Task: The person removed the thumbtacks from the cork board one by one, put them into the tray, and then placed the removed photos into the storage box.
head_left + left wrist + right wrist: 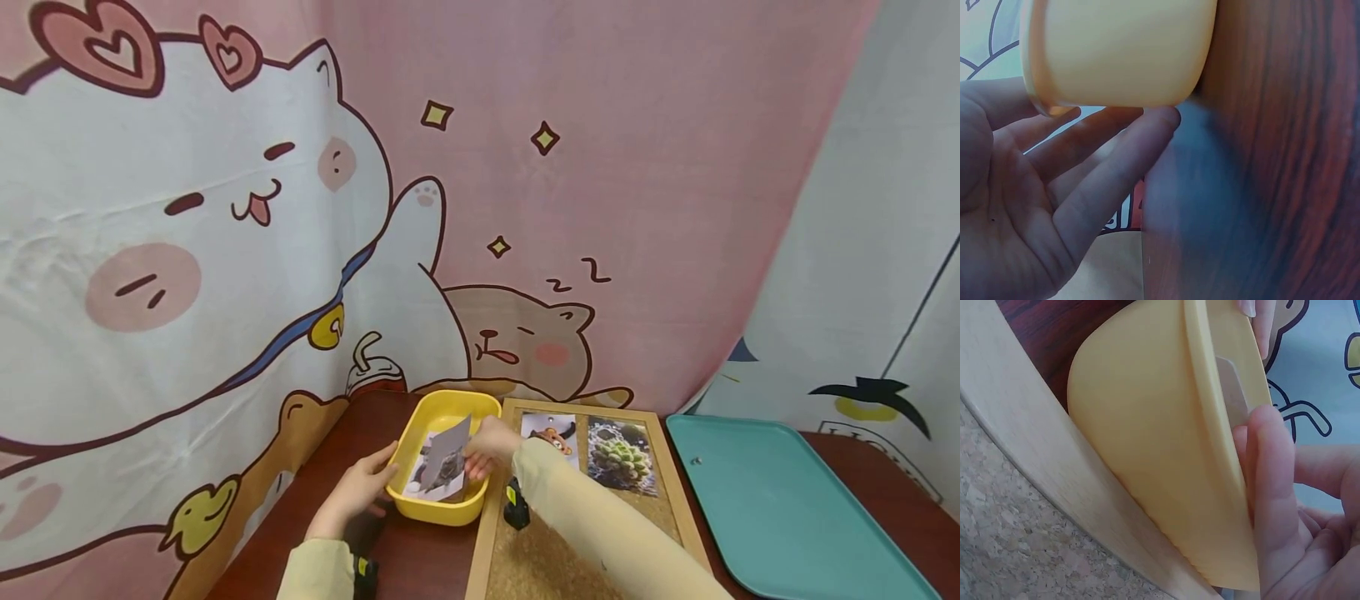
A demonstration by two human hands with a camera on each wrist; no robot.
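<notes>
A yellow plastic tub (pixel 442 513) stands on the dark wood table with photo prints (pixel 425 482) inside. My left hand (pixel 355 492) holds the tub's left side; the left wrist view shows its fingers against the tub wall (pixel 1122 56) and the rim close to the thumb. Over the tub, my right hand (pixel 487 450) pinches a photo print (pixel 450 454) by its right edge. That print stands tilted, a greyish picture on it. From the right wrist, the hand (pixel 1310 531) reaches over the rim, and a corner of a print (pixel 1232 387) shows inside.
Right of the tub lies a wood-framed cork board (pixel 540 558), two photos on it: a cartoon-like figure (pixel 551 433) and a succulent plant (pixel 621 457). A teal tray (pixel 787 508) lies farther right, a small shiny item (pixel 697 460) on it. A printed curtain (pixel 637 208) hangs behind.
</notes>
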